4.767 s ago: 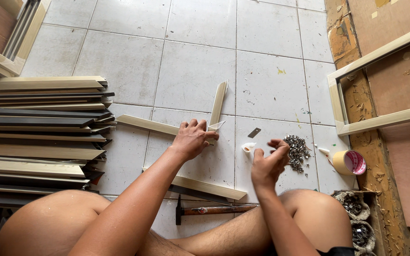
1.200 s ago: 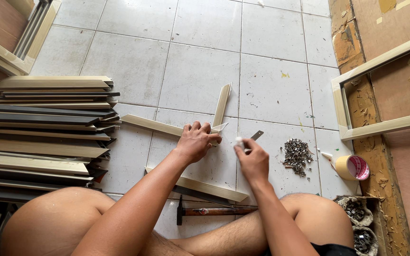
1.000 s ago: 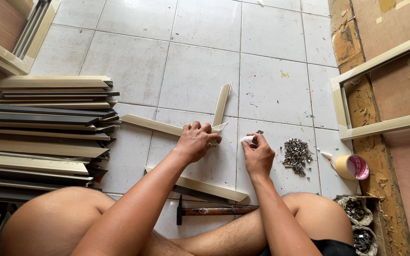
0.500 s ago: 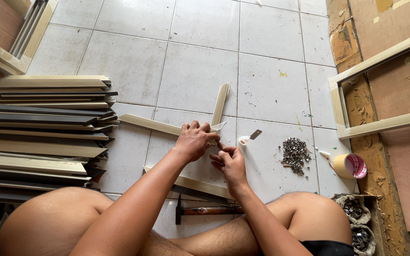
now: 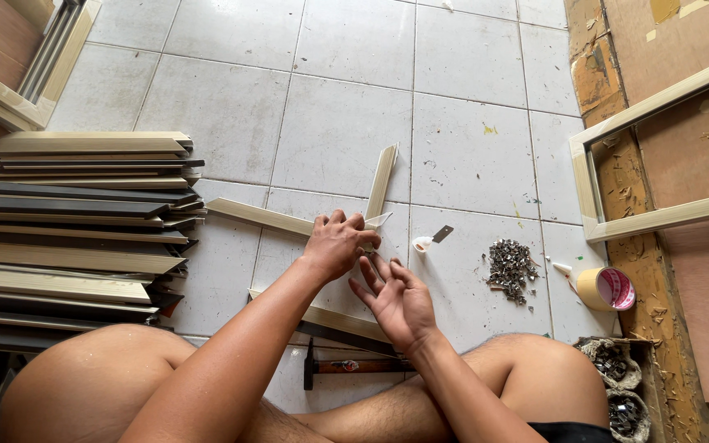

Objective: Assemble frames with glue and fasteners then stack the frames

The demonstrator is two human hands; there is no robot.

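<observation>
Joining step: left hand [image 5: 336,244] clamps the moulding corner [image 5: 371,221]; right hand [image 5: 398,297] open, empty, needs a fastener from the pile [image 5: 510,267].

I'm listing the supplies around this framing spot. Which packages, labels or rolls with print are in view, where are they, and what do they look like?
Tape roll: on the tile floor right of the right hand, beside the metal bits; round, tan outside, pink and white printed core.
Two small tubs: lower right by the knee, round, grey, filled with dark metal pieces; no label visible.
No signs or screens.
</observation>
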